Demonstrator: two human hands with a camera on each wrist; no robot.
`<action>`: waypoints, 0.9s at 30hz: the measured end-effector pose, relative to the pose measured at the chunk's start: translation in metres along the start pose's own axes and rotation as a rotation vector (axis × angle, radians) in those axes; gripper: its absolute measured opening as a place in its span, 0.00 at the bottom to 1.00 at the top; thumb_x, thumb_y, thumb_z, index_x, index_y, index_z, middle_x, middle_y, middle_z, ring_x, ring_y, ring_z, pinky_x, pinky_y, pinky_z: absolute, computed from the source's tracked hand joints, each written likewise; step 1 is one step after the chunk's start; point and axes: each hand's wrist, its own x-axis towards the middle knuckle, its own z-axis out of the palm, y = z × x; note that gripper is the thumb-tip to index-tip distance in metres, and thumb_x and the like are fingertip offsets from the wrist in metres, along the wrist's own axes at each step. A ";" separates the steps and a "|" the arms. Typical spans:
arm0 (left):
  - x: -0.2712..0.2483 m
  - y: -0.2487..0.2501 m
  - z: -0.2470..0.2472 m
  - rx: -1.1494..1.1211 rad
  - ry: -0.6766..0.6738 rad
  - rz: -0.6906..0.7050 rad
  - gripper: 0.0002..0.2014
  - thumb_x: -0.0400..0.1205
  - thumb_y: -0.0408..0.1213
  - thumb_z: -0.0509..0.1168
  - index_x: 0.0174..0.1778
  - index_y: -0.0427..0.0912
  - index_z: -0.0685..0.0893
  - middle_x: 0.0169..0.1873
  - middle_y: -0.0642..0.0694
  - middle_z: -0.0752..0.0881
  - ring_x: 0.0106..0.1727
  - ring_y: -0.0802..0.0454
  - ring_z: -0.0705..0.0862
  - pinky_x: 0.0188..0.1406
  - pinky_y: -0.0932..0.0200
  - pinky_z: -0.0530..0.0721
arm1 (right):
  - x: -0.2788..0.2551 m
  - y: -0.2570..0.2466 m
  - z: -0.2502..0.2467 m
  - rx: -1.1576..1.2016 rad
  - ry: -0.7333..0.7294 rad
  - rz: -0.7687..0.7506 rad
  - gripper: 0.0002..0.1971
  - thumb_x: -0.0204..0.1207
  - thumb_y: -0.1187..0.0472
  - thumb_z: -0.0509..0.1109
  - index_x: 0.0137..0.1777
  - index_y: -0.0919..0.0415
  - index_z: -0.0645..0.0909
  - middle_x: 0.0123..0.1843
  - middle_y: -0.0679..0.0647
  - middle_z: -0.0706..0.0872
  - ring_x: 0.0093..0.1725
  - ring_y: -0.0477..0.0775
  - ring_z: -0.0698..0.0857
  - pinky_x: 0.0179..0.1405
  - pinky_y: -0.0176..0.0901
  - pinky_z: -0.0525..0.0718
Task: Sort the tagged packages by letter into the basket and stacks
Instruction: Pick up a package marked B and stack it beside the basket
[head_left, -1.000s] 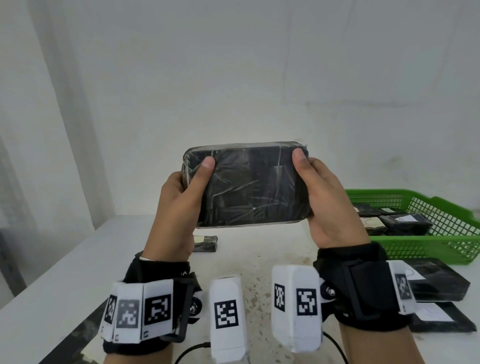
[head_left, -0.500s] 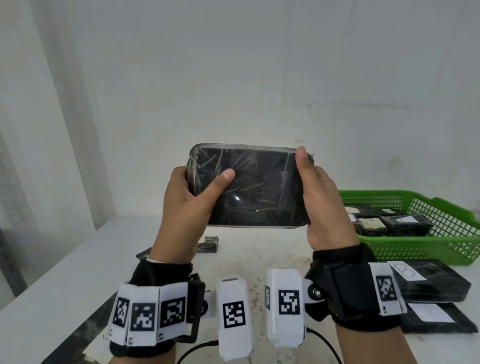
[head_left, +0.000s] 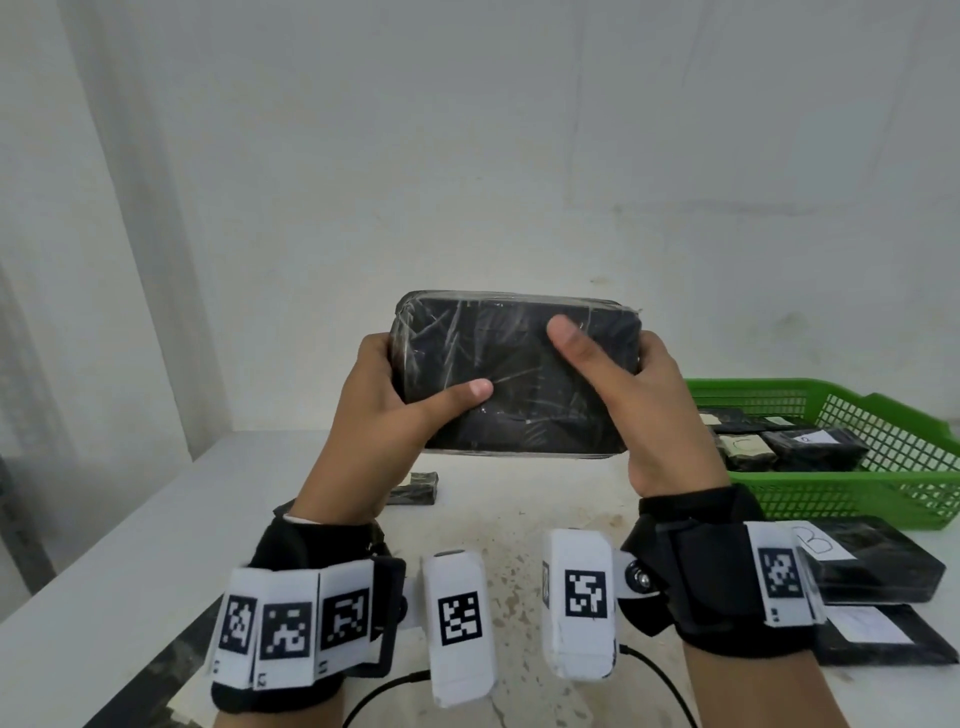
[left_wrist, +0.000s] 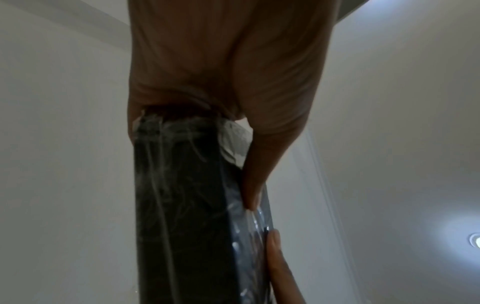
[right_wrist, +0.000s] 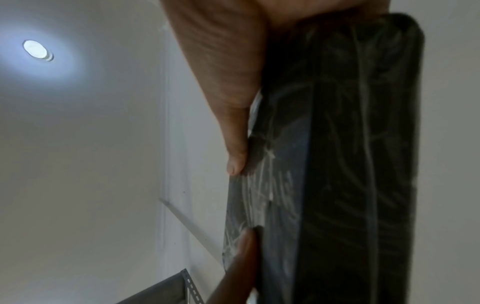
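Both hands grip one black wrapped package (head_left: 514, 374), held up at chest height above the worktop (head_left: 130, 545), well clear of it. Left hand (head_left: 384, 421) curls round the left end w/ its thumb laid across the near face; right hand (head_left: 654, 415) curls round the right end.

What's changed vs. a second ago: both thumbs have crept inward. The right thumb sat on the top right corner; now it presses near the middle of the face. The left thumb has slid from the upper left corner down toward centre. The pkg has also tipped a bit, so its top edge shows. Reads as a turn-over in progress (the side facing the head cam carries no tag). The left wrist view shows a pale patch on the far side under the fingers, prob. the label, tho too blurred to read.

So sorting can't go ahead until the letter is seen. Destinations sit to the right: green basket (head_left: 883, 467) w/ several tagged pkgs inside, and in front of it two flat black stacks, the nearer-to-basket one (head_left: 872, 566) tagged "B". One small loose pkg (head_left: 415, 487) lies on the worktop behind the left hand.
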 end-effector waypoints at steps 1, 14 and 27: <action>0.000 0.000 0.000 0.008 -0.012 -0.002 0.30 0.70 0.41 0.81 0.64 0.45 0.75 0.57 0.50 0.87 0.55 0.57 0.89 0.45 0.64 0.88 | 0.000 0.001 -0.001 0.015 0.013 -0.016 0.42 0.45 0.38 0.82 0.60 0.56 0.80 0.54 0.48 0.91 0.51 0.45 0.91 0.50 0.43 0.90; 0.001 0.001 0.002 -0.049 0.065 -0.008 0.30 0.71 0.56 0.76 0.63 0.44 0.78 0.57 0.47 0.88 0.59 0.52 0.89 0.55 0.52 0.88 | 0.003 0.001 -0.009 -0.023 -0.141 -0.032 0.44 0.45 0.46 0.84 0.65 0.53 0.73 0.53 0.43 0.89 0.48 0.37 0.90 0.49 0.37 0.88; 0.007 0.002 -0.004 -0.074 0.270 -0.129 0.40 0.66 0.70 0.72 0.57 0.37 0.84 0.54 0.38 0.90 0.55 0.42 0.90 0.53 0.44 0.90 | -0.002 -0.002 -0.009 -0.117 -0.348 -0.071 0.55 0.44 0.51 0.92 0.73 0.52 0.69 0.63 0.47 0.86 0.61 0.46 0.88 0.64 0.48 0.86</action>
